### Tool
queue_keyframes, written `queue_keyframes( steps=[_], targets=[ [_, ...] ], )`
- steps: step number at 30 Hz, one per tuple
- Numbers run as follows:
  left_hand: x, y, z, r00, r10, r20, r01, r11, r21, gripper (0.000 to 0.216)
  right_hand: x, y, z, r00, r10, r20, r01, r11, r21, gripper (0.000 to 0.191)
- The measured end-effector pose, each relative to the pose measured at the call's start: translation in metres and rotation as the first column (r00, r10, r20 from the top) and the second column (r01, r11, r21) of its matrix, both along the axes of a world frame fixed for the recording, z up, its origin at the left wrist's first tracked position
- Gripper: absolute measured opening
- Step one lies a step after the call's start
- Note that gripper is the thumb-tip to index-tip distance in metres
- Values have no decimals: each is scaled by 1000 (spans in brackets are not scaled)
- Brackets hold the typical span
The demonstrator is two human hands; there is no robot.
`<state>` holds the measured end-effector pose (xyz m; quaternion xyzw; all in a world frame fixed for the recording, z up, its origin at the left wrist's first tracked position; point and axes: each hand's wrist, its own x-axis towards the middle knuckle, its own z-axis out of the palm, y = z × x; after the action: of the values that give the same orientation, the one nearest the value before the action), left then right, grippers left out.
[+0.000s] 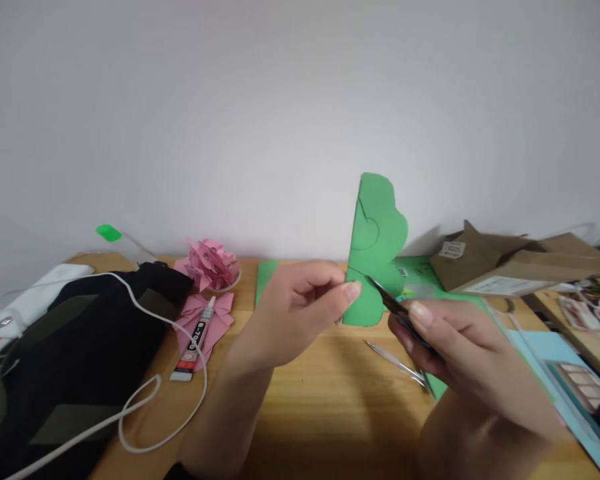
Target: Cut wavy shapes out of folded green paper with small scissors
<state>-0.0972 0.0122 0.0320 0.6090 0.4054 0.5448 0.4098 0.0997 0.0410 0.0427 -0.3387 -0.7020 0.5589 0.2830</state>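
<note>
Fingers of the left hand pinch the lower edge of one green paper cut-out, held upright above the table. Just beside it, the right hand is closed around one pair of scissors, the blades meeting the paper's lower right edge. One pair of tweezers lies beneath. Farther left sit two pink paper pieces, a flower and a flat shape, one glue tube, one white cable and one black bag.
</note>
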Motion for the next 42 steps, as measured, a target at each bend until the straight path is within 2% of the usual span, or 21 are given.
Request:
queue_keyframes(
  steps=[13, 20, 29, 33, 37, 39, 42],
  targets=[
    [-1, 0, 1, 999, -22, 47, 23, 1000, -14, 35, -2, -1, -1, 999, -26, -20, 27, 999, 43, 52],
    [-2, -1, 4, 998, -39, 45, 40, 999, -25, 35, -2, -6, 2, 999, -20, -26, 21, 999, 26, 52],
    [-6, -3, 8, 999, 11, 31, -11, 1000, -7, 35, -6, -7, 3, 999, -32, -15, 31, 999, -22, 50],
    [-9, -5, 10, 998, 17, 63, -18, 1000, 14, 35, -5, -8, 10, 999, -28, 34, 30, 997, -73, 46],
    [-9, -7, 10, 993, 4, 120, -9, 999, 42, 36, -8, -10, 25, 994, -26, 109, 30, 999, -36, 51],
    [-10, -8, 11, 989, 7, 146, -14, 999, 52, 37, -14, -15, 32, 991, -52, 120, 53, 999, -5, 53],
    [-11, -9, 11, 987, -7, 164, -2, 999, 51, 37, -26, -27, 38, 972, -213, 97, 207, 976, 68, 53]
  ],
)
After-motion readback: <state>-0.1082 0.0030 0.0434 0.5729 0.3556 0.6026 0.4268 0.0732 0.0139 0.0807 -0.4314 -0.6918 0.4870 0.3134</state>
